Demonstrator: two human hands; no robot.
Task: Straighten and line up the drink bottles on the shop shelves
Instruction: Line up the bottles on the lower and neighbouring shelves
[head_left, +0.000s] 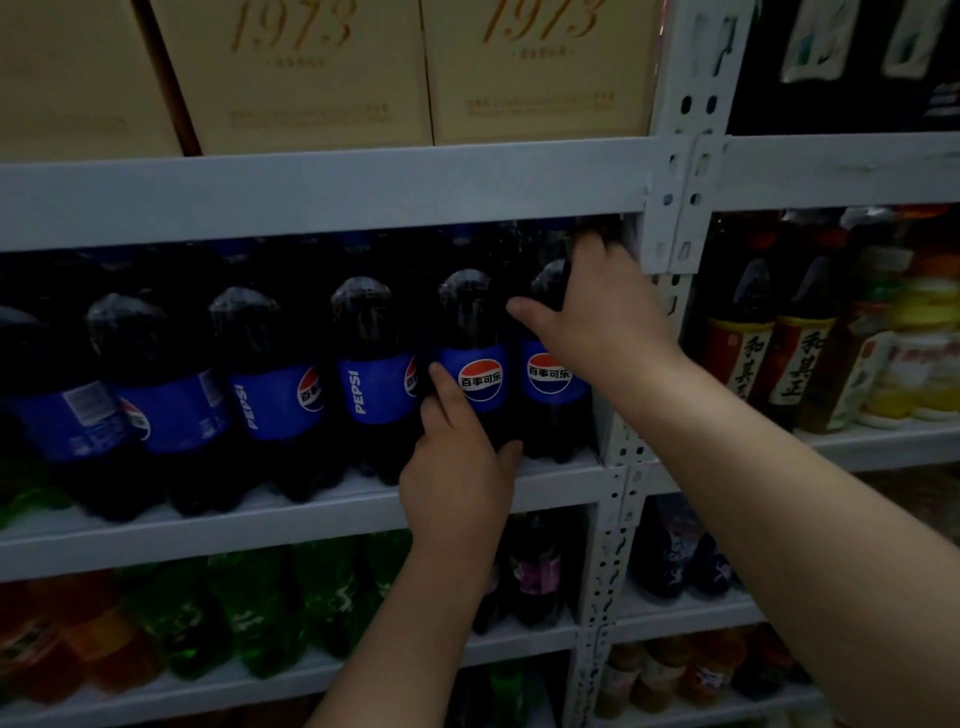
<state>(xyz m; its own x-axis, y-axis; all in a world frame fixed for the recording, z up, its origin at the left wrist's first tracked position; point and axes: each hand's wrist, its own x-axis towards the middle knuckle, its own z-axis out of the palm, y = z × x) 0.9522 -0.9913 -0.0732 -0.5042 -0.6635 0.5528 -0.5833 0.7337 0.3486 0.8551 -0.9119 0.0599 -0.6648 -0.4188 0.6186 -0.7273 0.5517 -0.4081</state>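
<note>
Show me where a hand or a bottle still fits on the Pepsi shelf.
Only the bare white front lip, before the bottle bases, is free, and it is narrow. The Pepsi row stands shoulder to shoulder up to the post; the right hand reaches in over the end bottle's top.

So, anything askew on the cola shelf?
Yes. Four cola bottles are rotated: the leftmost shows its barcode. Only the two that the left hand and right hand hold face logo-front. No spills.
</note>
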